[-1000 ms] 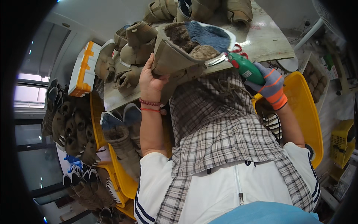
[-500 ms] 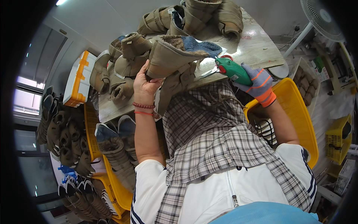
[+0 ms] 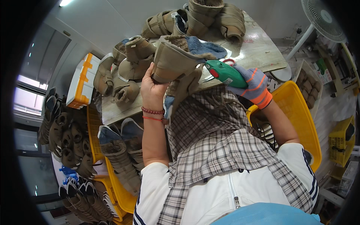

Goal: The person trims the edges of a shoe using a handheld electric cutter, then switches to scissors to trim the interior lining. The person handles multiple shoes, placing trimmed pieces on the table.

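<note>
My left hand (image 3: pixel 153 89), bare, is closed on a brown boot upper (image 3: pixel 173 60) and holds it up over the near edge of the table. Brown fleece and a blue-grey lining show at the upper's open side, and a strapped flap hangs below it. In a grey and orange glove, my right hand (image 3: pixel 255 84) wraps round a green handheld power cutter (image 3: pixel 226 73) with a red button. The cutter's nose is close against the edge of the upper; whether it touches I cannot tell. Behind it, partly hidden, lie red-handled scissors (image 3: pixel 230 60).
More boot uppers (image 3: pixel 137 52) crowd the left and far parts of the table (image 3: pixel 264 47). A white and orange case (image 3: pixel 80 82) stands at its left. Yellow baskets (image 3: pixel 303 120) flank me, the left one holding uppers (image 3: pixel 116 153). A fan (image 3: pixel 322 18) is at the far right.
The boot upper has tilted more upright and moved slightly right in my left hand. My right hand has brought the cutter left, closer to the upper's edge.
</note>
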{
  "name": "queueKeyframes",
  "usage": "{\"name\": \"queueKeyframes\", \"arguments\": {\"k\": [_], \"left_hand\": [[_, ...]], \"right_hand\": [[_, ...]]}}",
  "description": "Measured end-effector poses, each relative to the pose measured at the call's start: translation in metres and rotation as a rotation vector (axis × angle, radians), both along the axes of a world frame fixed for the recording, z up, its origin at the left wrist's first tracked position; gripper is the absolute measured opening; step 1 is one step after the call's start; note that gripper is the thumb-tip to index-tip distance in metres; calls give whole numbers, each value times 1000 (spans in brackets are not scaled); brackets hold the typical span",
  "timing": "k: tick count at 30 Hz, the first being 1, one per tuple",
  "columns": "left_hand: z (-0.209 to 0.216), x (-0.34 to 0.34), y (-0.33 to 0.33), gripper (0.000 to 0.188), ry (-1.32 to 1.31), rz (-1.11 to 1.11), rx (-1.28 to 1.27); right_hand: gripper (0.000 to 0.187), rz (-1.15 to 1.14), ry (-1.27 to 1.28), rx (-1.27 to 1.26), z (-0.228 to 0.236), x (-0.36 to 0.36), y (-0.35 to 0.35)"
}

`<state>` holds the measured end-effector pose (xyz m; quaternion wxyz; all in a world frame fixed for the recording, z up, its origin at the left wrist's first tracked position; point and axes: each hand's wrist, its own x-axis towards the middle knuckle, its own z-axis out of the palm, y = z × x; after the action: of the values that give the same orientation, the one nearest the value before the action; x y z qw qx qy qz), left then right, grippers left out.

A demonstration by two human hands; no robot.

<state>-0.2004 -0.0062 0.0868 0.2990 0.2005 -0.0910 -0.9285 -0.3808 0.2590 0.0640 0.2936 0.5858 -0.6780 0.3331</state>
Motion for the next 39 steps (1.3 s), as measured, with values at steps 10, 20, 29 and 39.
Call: {"name": "queueKeyframes", "arguments": {"k": [10, 20, 29, 39], "left_hand": [[14, 11, 36, 37, 312, 113, -420], [8, 17, 41, 37, 365, 243, -825], [-21, 20, 36, 35, 178, 343, -1075], [-33, 13, 37, 18, -520, 771, -2000]], "right_hand": [[59, 111, -172, -53, 33, 20, -17], [56, 236, -468, -34, 49, 33, -39], [58, 241, -566, -27, 50, 38, -55], [54, 242, -829, -1, 49, 42, -59]]}}
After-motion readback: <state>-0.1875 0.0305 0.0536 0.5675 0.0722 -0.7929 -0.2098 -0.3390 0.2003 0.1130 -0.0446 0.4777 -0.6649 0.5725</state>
